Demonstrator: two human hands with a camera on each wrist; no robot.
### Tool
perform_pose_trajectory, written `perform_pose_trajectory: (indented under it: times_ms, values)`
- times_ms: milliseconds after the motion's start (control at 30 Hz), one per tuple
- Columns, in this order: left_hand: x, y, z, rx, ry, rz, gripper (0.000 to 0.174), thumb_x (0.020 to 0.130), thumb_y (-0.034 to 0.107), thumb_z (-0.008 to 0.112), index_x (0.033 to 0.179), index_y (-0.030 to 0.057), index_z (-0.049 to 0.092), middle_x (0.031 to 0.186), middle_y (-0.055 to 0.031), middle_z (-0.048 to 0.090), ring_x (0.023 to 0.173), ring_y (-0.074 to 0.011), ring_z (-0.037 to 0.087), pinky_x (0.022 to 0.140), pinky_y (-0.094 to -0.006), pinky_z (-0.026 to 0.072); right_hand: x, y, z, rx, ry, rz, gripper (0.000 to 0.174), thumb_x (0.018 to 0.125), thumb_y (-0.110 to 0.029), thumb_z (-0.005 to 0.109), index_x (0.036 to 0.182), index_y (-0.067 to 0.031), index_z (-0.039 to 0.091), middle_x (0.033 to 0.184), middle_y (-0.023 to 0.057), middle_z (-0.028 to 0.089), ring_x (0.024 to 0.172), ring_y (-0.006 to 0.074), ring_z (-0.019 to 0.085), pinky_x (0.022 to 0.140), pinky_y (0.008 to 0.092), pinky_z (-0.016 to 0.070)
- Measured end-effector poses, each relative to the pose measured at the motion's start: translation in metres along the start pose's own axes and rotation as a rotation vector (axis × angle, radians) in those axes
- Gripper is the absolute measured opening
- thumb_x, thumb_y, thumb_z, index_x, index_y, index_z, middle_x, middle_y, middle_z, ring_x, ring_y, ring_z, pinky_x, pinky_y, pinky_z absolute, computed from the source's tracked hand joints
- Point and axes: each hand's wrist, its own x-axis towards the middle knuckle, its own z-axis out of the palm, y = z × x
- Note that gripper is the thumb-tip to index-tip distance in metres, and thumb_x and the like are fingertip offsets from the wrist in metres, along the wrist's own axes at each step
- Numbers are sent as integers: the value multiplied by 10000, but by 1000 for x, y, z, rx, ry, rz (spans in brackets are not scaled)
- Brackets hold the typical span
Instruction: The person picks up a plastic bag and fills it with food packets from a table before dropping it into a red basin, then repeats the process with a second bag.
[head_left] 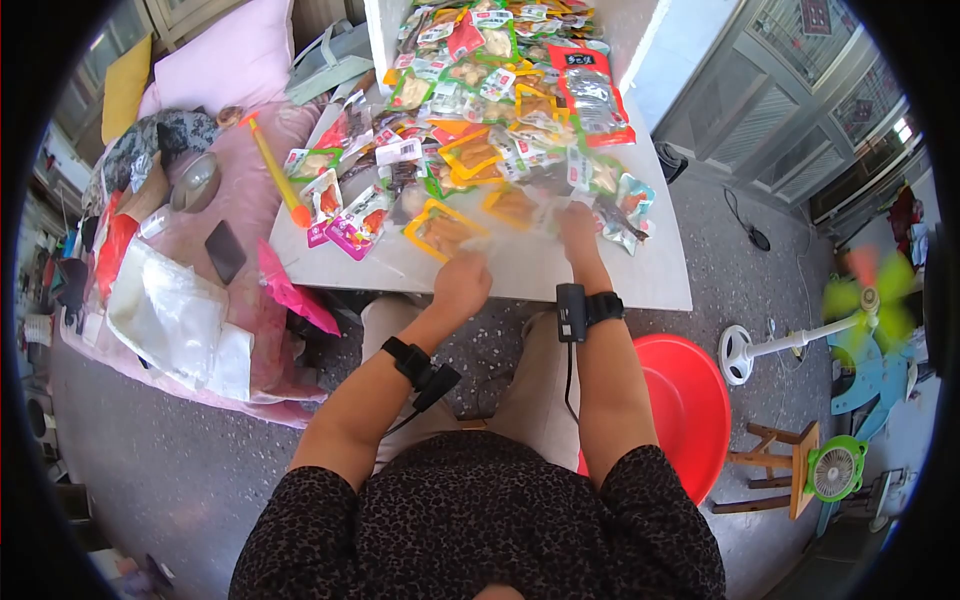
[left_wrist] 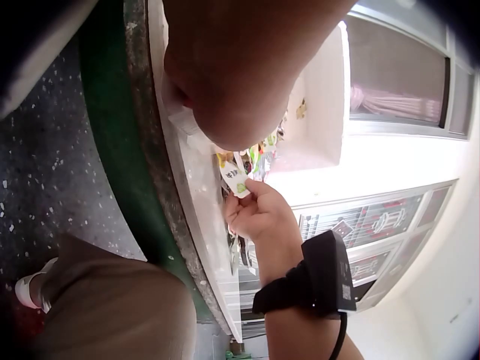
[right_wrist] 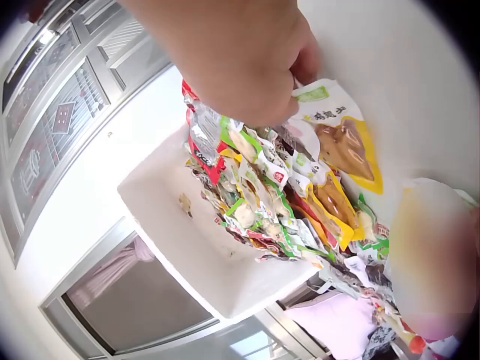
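a white, yellow-edged plastic packet [right_wrist: 346,142] is pinched by the right hand [right_wrist: 244,71]; the left hand's [head_left: 462,285] grip cannot be told.

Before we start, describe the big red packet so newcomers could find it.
On the table stands a white box. At its mouth, near the right wall, the packet tops the pile. Unlike its smaller neighbours, it has red ends and a silver middle.

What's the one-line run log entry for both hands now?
right hand: pinches yellow-edged packet | left hand: at second yellow-edged packet, grip unclear | packet pile: on white tabletop, extends into white box
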Motion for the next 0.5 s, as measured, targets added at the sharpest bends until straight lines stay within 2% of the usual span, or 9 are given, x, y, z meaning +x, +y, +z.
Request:
perform_pose_trajectory:
  times_ms: [100, 200, 300, 400, 500]
  values:
    - [-1, -7, 6, -32, 55, 24, 61, 667, 84, 476, 688, 28, 482, 682, -154, 497, 664, -330, 487, 572, -404, 392, -60, -51, -1, 550, 51, 7, 190, 717, -50, 465, 897, 7, 485, 815, 112, 542, 770, 212, 568, 622, 312, 472]
    - [2, -12, 8, -63, 19, -2, 64, 677, 78, 475, 683, 16, 488, 683, -165, 505, 669, -332, 493, 574, -392, 393, -76, -45, -10, 928, -63, 91, 264, 743, -18, 391, 1004, 14, 415, 949, 134, 504, 848, 250, 543, 689, 357, 472]
    - [5, -10, 5, -147, -8, -72, 80, 698, 81, 476, 703, 4, 496, 688, -172, 517, 677, -325, 504, 578, -373, 396, -105, -48, -32, 1012, -159, 61, 282, 746, 9, 347, 1022, 25, 405, 975, 143, 501, 891, 249, 529, 746, 370, 456]
    - [6, -11, 7, -213, 34, -99, 99, 718, 92, 479, 727, -3, 506, 698, -172, 528, 690, -314, 516, 590, -355, 402, -124, -42, -40, 1008, -171, 107, 297, 746, 26, 338, 1035, 39, 405, 999, 156, 498, 905, 259, 525, 776, 380, 442]
    - [10, -7, 7, -212, 42, -121, 114, 725, 103, 479, 738, -6, 510, 710, -172, 533, 694, -311, 519, 603, -349, 405, -137, -46, -45, 1049, -224, 69, 299, 747, 37, 333, 1035, 48, 414, 1013, 164, 498, 916, 261, 522, 799, 384, 431]
